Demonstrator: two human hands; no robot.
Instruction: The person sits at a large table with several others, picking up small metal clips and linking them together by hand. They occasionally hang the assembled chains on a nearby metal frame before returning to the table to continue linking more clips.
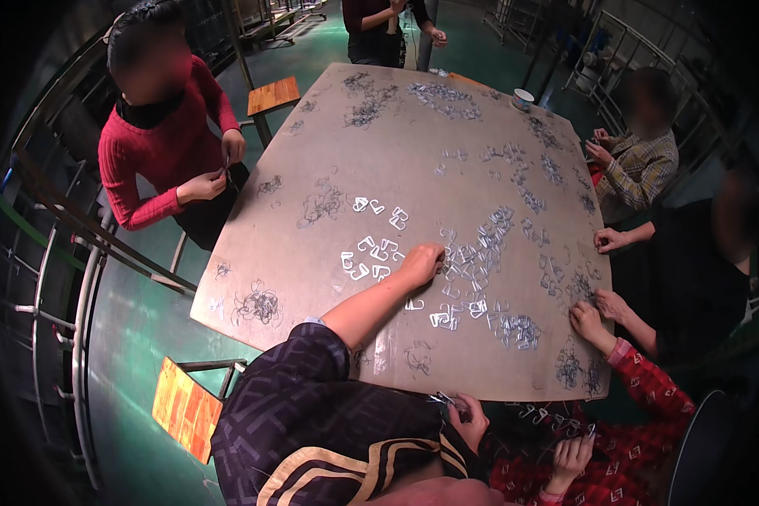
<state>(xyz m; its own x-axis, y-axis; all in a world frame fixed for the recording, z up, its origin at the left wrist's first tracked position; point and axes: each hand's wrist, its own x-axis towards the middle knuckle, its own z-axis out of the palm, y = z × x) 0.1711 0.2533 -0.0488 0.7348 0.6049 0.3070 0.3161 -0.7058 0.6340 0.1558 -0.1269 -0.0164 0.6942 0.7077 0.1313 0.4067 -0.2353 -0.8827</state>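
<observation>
My left hand (422, 263) reaches far out over the brown table (329, 135), its fingers curled down onto a spread of small shiny metal clips (472, 261). Whether a clip is gripped under the fingers is hidden. More clips (371, 257) lie just left of that hand. My right hand (470, 419) stays close to my body at the table's near edge, closed around a small metal wire piece (441, 399). Both of my sleeves are dark with a pale pattern.
Tangles of thin wire springs (260, 304) lie scattered across the table. Several other people sit or stand around it: a red sweater (156, 143) at left, a plaid shirt (645, 169) at right, red patterned sleeves (641, 379) beside me. Wooden stools (187, 409) stand on the green floor.
</observation>
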